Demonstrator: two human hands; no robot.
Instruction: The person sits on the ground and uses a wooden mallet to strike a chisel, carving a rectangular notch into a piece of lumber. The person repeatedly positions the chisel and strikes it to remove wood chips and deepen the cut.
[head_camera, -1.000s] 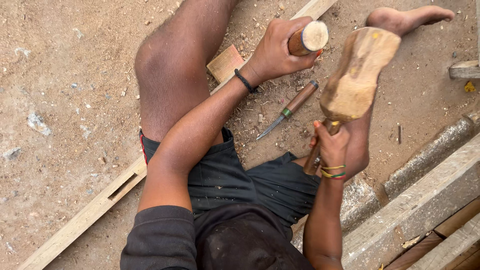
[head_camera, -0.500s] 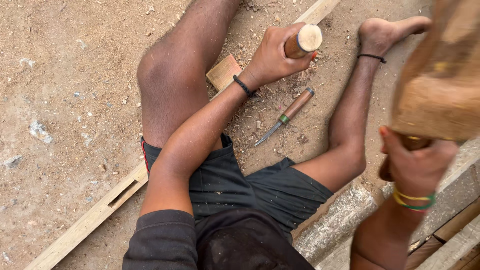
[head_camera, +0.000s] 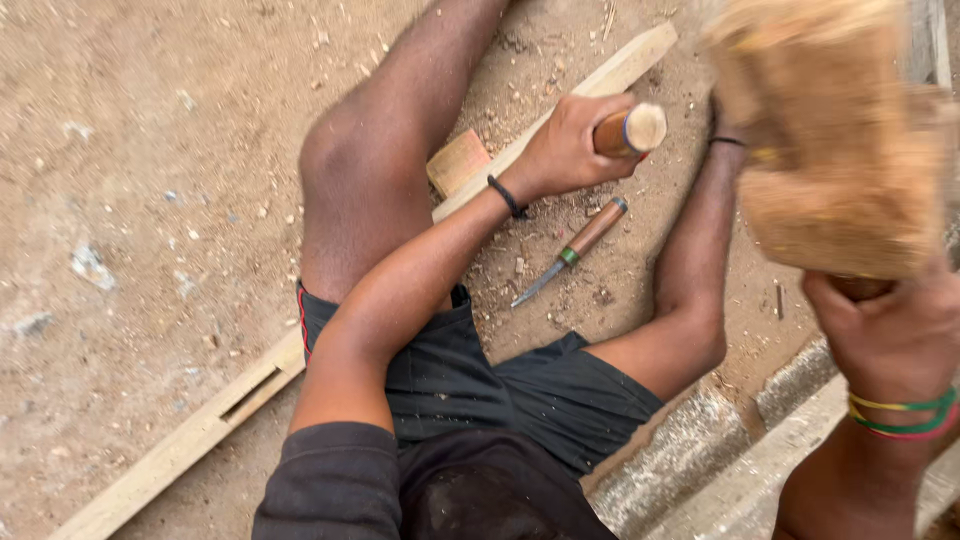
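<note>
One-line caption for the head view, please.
Seated on dirt, left hand grips chisel on plank; right hand raises mallet.

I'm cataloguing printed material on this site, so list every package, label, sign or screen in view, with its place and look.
None in view: no package, label, sign or screen.
Only a left hand gripping a wooden-handled chisel, a right hand raising a blurred wooden mallet, and a second chisel on the dirt.

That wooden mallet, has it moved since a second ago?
Yes. The wooden mallet in the right hand has swung up and right, away from the loose chisel on the ground.
</note>
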